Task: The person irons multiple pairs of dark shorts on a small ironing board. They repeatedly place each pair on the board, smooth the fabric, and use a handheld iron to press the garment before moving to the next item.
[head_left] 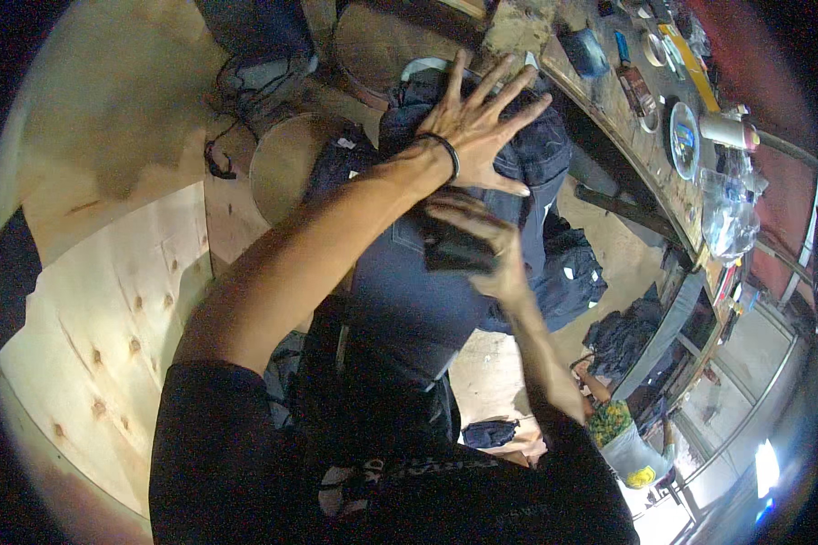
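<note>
Dark blue denim trousers (409, 295) lie across my lap and stretch away from me, with stitched pockets showing. My left hand (482, 127) is spread on their far part, fingers wide apart and holding nothing; a dark band circles the wrist. Just below it, my right hand (500, 241) grips a dark blocky object (459, 250) over the denim. Motion smears this hand and object, so its exact kind does not show, nor whether it touches the cloth.
At right, a wooden workbench (627, 173) carries a round dish (684, 141), a thread cone (729, 132) and a plastic bag (729, 218). Dark garments (568, 272) lie beyond my right arm. Another person (623, 440) is at lower right. A plywood panel (109, 336) stands at left.
</note>
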The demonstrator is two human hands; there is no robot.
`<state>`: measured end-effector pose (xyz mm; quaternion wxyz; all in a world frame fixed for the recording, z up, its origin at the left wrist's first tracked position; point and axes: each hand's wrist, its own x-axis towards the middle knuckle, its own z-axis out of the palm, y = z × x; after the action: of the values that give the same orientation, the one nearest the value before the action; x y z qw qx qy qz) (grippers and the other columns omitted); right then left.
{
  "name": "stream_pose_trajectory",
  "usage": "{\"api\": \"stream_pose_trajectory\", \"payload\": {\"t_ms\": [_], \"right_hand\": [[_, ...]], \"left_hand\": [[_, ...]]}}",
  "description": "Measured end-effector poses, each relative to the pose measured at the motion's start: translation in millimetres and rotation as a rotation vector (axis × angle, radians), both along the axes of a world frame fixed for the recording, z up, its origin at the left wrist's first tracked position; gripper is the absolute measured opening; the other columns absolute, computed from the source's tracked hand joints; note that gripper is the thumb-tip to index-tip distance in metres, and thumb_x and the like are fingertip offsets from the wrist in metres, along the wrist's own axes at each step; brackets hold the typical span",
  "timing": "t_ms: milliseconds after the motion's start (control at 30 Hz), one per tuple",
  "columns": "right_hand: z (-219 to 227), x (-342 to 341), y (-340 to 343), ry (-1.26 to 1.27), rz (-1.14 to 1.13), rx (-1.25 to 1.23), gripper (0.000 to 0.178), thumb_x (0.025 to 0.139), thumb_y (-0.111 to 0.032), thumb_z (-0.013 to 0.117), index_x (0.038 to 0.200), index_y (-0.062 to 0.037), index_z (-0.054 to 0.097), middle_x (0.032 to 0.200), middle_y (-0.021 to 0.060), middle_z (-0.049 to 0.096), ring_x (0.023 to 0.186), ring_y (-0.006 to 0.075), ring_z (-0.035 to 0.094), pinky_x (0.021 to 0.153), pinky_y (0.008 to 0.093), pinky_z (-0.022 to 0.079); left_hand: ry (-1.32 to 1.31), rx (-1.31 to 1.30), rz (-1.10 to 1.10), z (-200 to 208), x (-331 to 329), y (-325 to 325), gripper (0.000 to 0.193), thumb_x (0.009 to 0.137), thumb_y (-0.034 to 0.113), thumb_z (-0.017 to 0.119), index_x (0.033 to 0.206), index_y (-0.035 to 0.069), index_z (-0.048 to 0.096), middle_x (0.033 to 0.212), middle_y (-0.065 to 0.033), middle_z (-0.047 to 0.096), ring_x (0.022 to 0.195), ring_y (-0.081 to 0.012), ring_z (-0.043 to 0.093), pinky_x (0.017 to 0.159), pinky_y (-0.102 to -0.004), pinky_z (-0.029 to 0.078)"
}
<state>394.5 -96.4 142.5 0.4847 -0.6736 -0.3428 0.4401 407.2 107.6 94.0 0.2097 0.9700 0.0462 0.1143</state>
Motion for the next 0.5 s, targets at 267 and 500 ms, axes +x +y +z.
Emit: {"api": "stream_pose_trajectory", "payload": {"t_ms": [267, 500], "right_hand": [[36, 7, -24, -0.759, -0.602, -0.083, 0.065, 0.078, -0.011, 0.081, 0.141, -0.0013, 0.067, 0.137, 0.0216, 0.068, 0.127, 0.0397, 0.062, 0.110, 0.0507, 0.047], [-103, 7, -58, -0.752, -1.023, -0.160, 0.073, 0.095, -0.039, 0.085, 0.146, 0.0071, 0.059, 0.141, 0.0275, 0.069, 0.130, 0.0376, 0.067, 0.114, 0.0418, 0.048]], "left_hand": [[-0.316, 0.023, 0.120, 26, -20, 0, 0.093, 0.094, 0.070, 0.069, 0.168, 0.022, 0.041, 0.176, -0.0191, 0.029, 0.163, -0.0423, 0.024, 0.129, -0.0691, 0.018], [0.009, -0.749, 0.636, -19, -203, -80, 0.081, 0.112, 0.052, 0.053, 0.164, -0.005, 0.032, 0.159, -0.0350, 0.047, 0.146, -0.0502, 0.049, 0.123, -0.0498, 0.037]]}}
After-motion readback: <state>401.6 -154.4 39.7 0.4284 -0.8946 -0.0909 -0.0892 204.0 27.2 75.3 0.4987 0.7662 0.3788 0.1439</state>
